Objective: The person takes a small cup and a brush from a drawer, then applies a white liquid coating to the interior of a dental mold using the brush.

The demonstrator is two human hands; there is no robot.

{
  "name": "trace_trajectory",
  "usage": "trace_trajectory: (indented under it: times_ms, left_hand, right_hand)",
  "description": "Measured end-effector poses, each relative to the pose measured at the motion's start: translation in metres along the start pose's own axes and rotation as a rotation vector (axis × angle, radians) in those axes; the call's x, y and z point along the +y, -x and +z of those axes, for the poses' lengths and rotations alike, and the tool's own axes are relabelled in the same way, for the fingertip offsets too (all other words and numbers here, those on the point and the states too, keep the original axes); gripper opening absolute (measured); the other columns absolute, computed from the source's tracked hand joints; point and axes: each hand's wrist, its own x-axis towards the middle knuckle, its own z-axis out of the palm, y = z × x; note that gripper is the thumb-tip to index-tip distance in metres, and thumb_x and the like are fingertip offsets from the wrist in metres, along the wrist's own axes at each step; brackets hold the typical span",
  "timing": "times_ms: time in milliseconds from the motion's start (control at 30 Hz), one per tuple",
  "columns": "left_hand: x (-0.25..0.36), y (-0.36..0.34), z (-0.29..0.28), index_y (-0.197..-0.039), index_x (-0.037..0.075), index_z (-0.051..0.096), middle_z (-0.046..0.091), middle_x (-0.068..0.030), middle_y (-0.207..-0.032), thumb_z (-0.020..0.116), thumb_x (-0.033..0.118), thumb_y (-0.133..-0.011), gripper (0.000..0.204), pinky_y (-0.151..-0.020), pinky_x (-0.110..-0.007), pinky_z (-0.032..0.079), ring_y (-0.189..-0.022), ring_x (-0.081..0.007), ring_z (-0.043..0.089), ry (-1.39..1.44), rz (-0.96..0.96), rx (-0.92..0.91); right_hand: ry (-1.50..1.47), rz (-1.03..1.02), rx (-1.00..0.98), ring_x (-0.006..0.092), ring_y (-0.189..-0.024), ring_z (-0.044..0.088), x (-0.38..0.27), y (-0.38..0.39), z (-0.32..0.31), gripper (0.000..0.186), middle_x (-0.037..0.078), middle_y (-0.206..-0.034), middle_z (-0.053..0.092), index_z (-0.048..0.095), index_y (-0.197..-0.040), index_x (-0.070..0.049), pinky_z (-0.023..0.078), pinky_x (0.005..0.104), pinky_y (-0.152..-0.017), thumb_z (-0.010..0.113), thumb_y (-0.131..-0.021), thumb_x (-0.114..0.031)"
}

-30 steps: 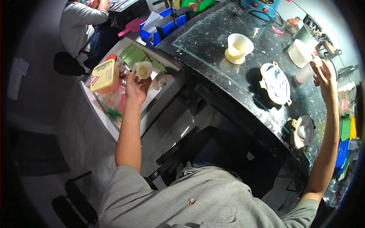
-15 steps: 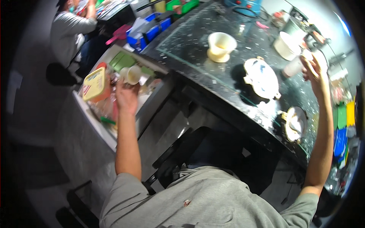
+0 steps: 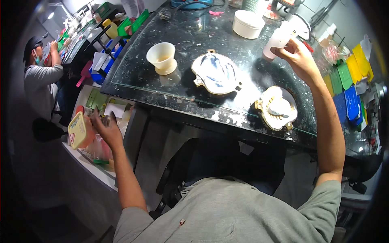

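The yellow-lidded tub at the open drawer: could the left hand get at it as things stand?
Probably yes. The left hand is right beside the yellow-lidded tub, its fingers spread and seemingly empty, and nothing visible stands between them. Whether they already touch is hard to tell.

Left hand (image 3: 107, 128) outstretched (fingers (image 3: 97, 120) parted); right hand (image 3: 296, 56) curled in grip.

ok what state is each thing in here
Left hand: fingers apart, over the drawer
Right hand: closed on the bottle
Bottle: gripped
Drawer: pulled open, things inside
Yellow-lidded tub: lid on
Flared cup: upright, uncovered
Streaked mould: white-and-blue face up
Toothed mould: toothlike row facing up
White bucket: upright
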Motion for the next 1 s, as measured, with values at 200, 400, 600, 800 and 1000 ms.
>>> trace_trajectory:
  times_ms: [200, 400, 600, 800, 1000]
  left_hand:
    - [0.188, -0.070, 0.022, -0.130, 0.000, 0.052, 0.059, -0.0158, -0.124, 0.077, 0.018, -0.082, 0.057, -0.101, -0.040, 0.040, -0.112, -0.0288, 0.056, 0.511, 0.156, -0.251]
    - [0.226, -0.072, 0.051, -0.118, 0.006, 0.059, 0.063, -0.0120, -0.119, 0.084, 0.011, -0.071, 0.054, -0.103, -0.043, 0.041, -0.110, -0.0253, 0.060, 0.342, 0.205, -0.525]
    - [0.238, -0.049, 0.015, -0.115, 0.008, 0.061, 0.065, -0.0064, -0.114, 0.082, -0.004, -0.060, 0.061, -0.103, -0.043, 0.042, -0.111, -0.0285, 0.058, 0.266, 0.657, -0.116]
    - [0.224, -0.006, -0.001, -0.116, -0.001, 0.051, 0.058, -0.0144, -0.106, 0.072, 0.004, -0.067, 0.054, -0.099, -0.041, 0.044, -0.101, -0.0234, 0.058, 0.736, 0.240, -0.464]
    - [0.208, 0.128, -0.024, -0.101, 0.003, 0.045, 0.058, -0.0096, -0.079, 0.082, 0.032, -0.067, 0.058, -0.079, -0.042, 0.054, -0.073, -0.0213, 0.060, 1.347, -0.416, -1.198]
  right_hand:
    - [-0.118, 0.020, 0.038, 0.0173, -0.098, 0.066, 0.007, 0.017, 0.001, 0.040, 0.011, -0.110, 0.068, 0.057, -0.124, -0.001, 0.052, 0.0302, -0.086, 0.069, -0.088, -0.014]
    - [-0.058, 0.090, 0.104, 0.0214, -0.102, 0.064, 0.012, 0.035, 0.009, 0.051, 0.014, -0.113, 0.065, 0.053, -0.130, -0.002, 0.051, 0.0328, -0.090, 0.072, -0.087, -0.020]
    - [0.254, -0.037, 0.416, 0.0352, -0.126, 0.048, -0.014, 0.084, -0.021, 0.077, 0.021, -0.138, 0.048, 0.038, -0.145, -0.007, 0.040, 0.0456, -0.105, 0.072, -0.085, -0.041]
    - [0.083, -0.651, 0.391, 0.0207, -0.086, 0.066, -0.078, 0.185, 0.034, 0.036, 0.011, -0.099, 0.067, 0.064, -0.113, -0.002, 0.053, 0.0367, -0.077, 0.062, -0.077, -0.002]
    - [-0.061, 0.144, 0.782, 0.0166, -0.092, 0.056, 0.010, 0.329, 0.114, 0.034, 0.010, -0.110, 0.058, 0.056, -0.118, -0.002, 0.046, 0.0328, -0.081, 0.064, -0.085, -0.008]
